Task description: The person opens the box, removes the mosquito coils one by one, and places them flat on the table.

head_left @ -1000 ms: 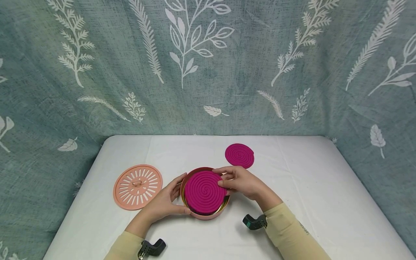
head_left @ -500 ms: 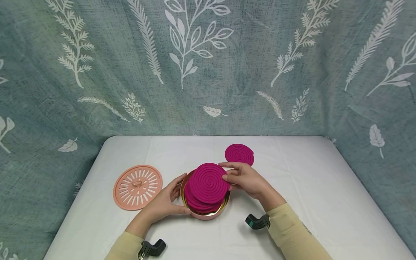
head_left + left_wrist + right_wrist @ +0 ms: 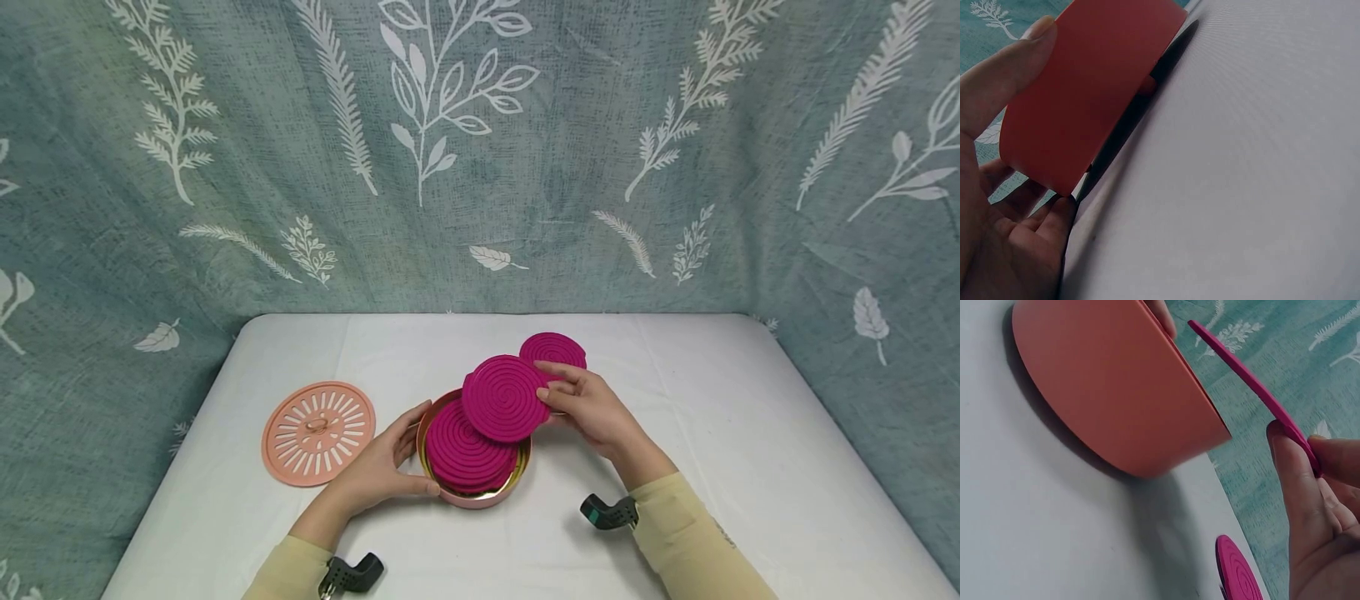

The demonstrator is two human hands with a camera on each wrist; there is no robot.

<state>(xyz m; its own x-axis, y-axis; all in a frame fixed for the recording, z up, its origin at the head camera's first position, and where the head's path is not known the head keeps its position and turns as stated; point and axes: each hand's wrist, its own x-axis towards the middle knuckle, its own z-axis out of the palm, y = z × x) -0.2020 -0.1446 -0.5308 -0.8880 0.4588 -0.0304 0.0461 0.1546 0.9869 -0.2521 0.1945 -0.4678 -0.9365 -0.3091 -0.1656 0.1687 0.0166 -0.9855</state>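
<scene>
My right hand (image 3: 592, 410) pinches a magenta mosquito coil (image 3: 501, 400) by its right edge, between thumb and fingers. In the right wrist view this coil (image 3: 1254, 384) is raised off the table, seen edge-on beside the tin (image 3: 1110, 394). The round coral tin (image 3: 476, 502) has a gold inside and holds a stack of magenta coils (image 3: 463, 457). My left hand (image 3: 392, 462) grips the tin's left side, thumb at the front and fingers behind. Farther back lies another coil (image 3: 551, 345), partly hidden by the right hand and the held coil.
To the left of the tin, a coral slotted lid (image 3: 318, 454) with a small ring lies flat on the white table (image 3: 675, 392). A patterned green curtain (image 3: 570, 167) hangs behind the table. Each wrist carries a small black camera (image 3: 609, 512).
My right hand has lifted the top coil from the stack and moved it back and to the right, uncovering the coils below. The left hand and tin have stayed put.
</scene>
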